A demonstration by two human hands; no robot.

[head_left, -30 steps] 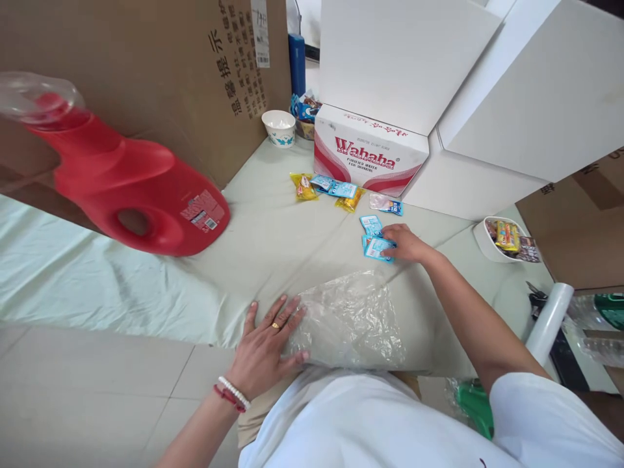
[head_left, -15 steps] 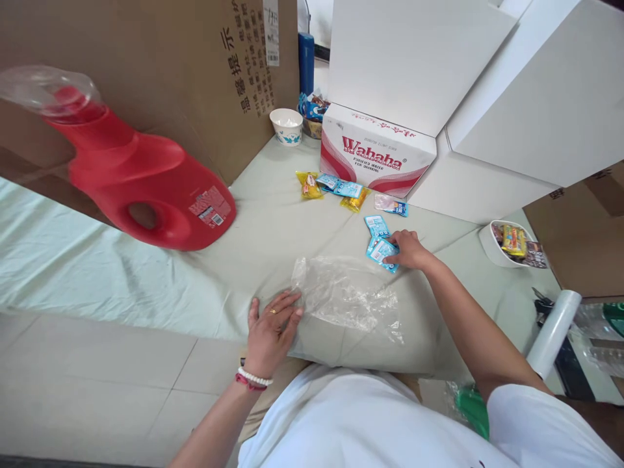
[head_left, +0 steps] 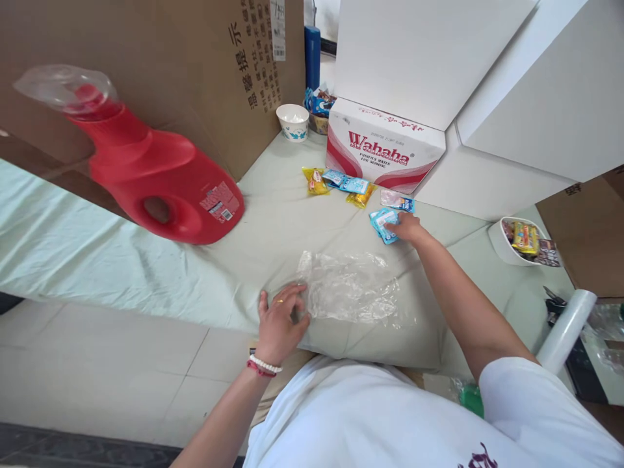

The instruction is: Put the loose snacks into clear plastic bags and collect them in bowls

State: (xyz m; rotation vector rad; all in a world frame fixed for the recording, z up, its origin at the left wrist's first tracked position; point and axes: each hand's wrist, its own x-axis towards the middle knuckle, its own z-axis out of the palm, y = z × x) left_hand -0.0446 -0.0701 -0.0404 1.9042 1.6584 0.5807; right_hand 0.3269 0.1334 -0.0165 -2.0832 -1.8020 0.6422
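Two light-blue packets point(head_left: 384, 229) lie overlapped on the cloth-covered table, and the fingers of my right hand point(head_left: 408, 227) are closed on their right edge. In front of me a clear plastic bag point(head_left: 353, 289) is spread flat and wrinkled. My left hand point(head_left: 283, 322) rests at the bag's left edge, its fingers bent but apart, holding nothing. Just behind the blue packets sits a pink-and-blue packet point(head_left: 397, 201). A yellow packet point(head_left: 316, 182), a blue strip of packets point(head_left: 346, 181) and another yellow packet point(head_left: 361, 196) lie before the Wahaha box point(head_left: 385, 151).
On the left stands a red jug point(head_left: 168, 182) against a large cardboard box point(head_left: 195, 65). A paper cup point(head_left: 294, 123) is at the back. To the right are a white tub point(head_left: 504, 247) of snacks and a plastic roll point(head_left: 568, 328).
My right hand has pushed the front blue packet back onto the other, so they now overlap. The fingers of my left hand have bent more, still by the bag's edge.
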